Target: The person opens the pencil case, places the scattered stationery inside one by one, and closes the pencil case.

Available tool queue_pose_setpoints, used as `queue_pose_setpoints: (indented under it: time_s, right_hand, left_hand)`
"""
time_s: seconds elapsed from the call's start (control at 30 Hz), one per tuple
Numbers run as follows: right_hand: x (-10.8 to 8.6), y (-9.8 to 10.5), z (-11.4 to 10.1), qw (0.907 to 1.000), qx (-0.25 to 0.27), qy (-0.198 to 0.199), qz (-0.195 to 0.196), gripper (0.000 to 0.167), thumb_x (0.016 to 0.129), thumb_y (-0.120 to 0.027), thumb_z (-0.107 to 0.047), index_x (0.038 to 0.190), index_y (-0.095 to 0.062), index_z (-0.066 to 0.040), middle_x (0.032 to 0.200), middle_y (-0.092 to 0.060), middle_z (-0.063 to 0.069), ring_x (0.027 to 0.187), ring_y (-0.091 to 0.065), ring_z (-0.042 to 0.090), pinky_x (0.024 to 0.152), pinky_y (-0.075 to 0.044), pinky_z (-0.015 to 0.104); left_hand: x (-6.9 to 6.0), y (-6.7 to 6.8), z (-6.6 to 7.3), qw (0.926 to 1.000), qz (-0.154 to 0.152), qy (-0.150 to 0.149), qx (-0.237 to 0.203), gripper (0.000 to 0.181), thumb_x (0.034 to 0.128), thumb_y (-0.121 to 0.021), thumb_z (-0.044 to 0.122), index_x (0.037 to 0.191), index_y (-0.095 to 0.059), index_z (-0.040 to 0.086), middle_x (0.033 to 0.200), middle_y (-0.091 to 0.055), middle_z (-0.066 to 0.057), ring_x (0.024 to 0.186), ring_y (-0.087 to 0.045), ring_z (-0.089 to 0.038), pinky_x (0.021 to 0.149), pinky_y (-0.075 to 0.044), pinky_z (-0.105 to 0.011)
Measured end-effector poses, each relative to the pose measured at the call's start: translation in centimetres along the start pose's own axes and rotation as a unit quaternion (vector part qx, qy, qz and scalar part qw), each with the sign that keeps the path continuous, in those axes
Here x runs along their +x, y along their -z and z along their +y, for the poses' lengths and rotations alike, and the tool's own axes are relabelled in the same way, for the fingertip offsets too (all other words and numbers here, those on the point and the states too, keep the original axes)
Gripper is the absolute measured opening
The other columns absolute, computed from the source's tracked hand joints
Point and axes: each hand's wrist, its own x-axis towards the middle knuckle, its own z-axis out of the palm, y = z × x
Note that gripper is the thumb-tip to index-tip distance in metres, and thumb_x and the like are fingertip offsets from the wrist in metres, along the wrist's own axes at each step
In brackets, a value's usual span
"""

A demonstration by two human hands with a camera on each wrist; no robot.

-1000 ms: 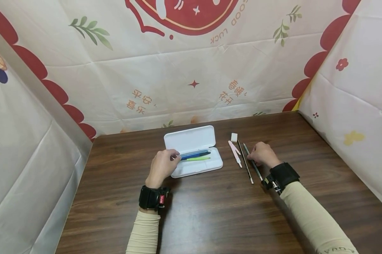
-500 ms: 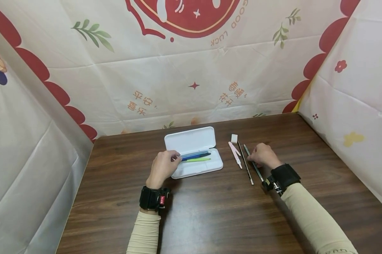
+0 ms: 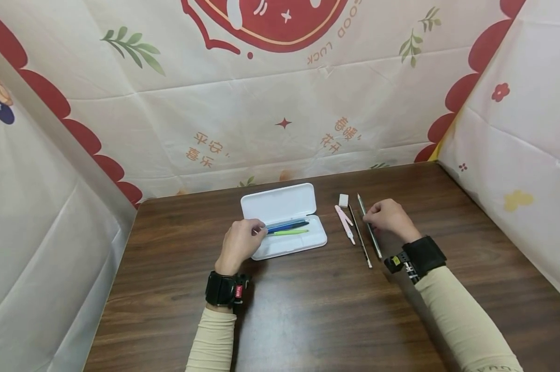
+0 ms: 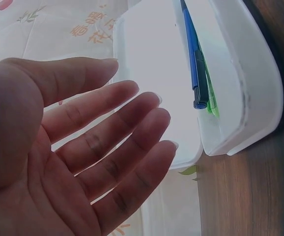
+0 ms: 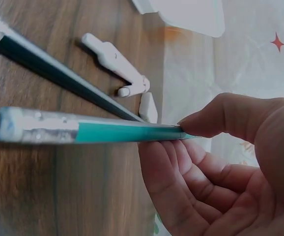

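Note:
In the right wrist view, my right hand [image 5: 220, 167] pinches a green pencil [image 5: 127, 132] between thumb and fingers, its eraser end toward the camera. The head view has this right hand [image 3: 390, 218] at the right of the table. My left hand [image 4: 102, 132] has its fingers loosely extended and holds nothing in the left wrist view. It is at the left side of an open white pencil case [image 3: 280, 200]. Inside the case lie a blue pen [image 3: 288, 226] and a green pen [image 3: 289, 232], with a light blue one behind them.
Left of the pencil in my hand lie a dark pencil [image 3: 360, 237], a pink compass [image 3: 345, 225] and a white eraser [image 3: 343, 200] on the brown wooden table [image 3: 298, 310]. A printed cloth [image 3: 261, 103] hangs behind the table's far edge.
My right hand has moved slightly away from me, and the green pencil has shifted with it toward the far edge. The left hand has stayed at the case.

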Motion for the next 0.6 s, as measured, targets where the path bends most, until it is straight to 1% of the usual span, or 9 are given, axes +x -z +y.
queue_pose_setpoints:
  time_s: [0.13, 0.23, 0.43, 0.6]
  right_hand:
    - [-0.1, 0.1, -0.2, 0.9998, 0.02, -0.005, -0.002, 0.021, 0.091, -0.064, -0.017, 0.091, -0.071, 0.003, 0.08, -0.069, 0.01, 0.066, -0.067, 0.018, 0.059, -0.05, 0.03]
    - [-0.2, 0.0, -0.5, 0.9994, 0.034, -0.001, -0.002, 0.022, 0.093, -0.063, -0.017, 0.095, -0.069, 0.004, 0.084, -0.069, 0.013, 0.068, -0.069, 0.019, 0.061, -0.053, 0.031]
    - [-0.4, -0.2, -1.5, 0.9988, 0.046, 0.011, 0.012, 0.022, 0.094, -0.062, -0.018, 0.099, -0.069, 0.003, 0.087, -0.069, 0.014, 0.073, -0.069, 0.023, 0.064, -0.051, 0.031]
    - [-0.7, -0.2, -2.4, 0.9973, 0.058, 0.029, 0.036, 0.021, 0.093, -0.062, -0.017, 0.099, -0.069, 0.002, 0.087, -0.069, 0.014, 0.07, -0.069, 0.02, 0.063, -0.051, 0.031]
  left_hand:
    - [0.0, 0.0, 0.1, 1.0, 0.001, -0.001, 0.003, 0.016, 0.0934, -0.068, 0.02, 0.103, -0.077, 0.009, 0.094, -0.074, -0.007, 0.086, -0.066, -0.023, 0.079, -0.053, -0.04]
    - [0.0, -0.1, 0.2, 1.0, 0.0, 0.0, 0.006, 0.016, 0.0934, -0.068, 0.02, 0.103, -0.077, 0.01, 0.094, -0.074, -0.006, 0.084, -0.064, -0.02, 0.078, -0.053, -0.039]
    - [0.0, 0.0, 0.2, 0.9999, -0.004, 0.001, 0.01, 0.019, 0.094, -0.067, 0.021, 0.105, -0.076, 0.009, 0.096, -0.074, -0.007, 0.086, -0.065, -0.021, 0.08, -0.053, -0.04]
    - [0.1, -0.1, 0.2, 0.9999, -0.008, 0.003, 0.009, 0.02, 0.0942, -0.067, 0.021, 0.107, -0.076, 0.008, 0.097, -0.074, -0.007, 0.086, -0.064, -0.021, 0.08, -0.052, -0.04]
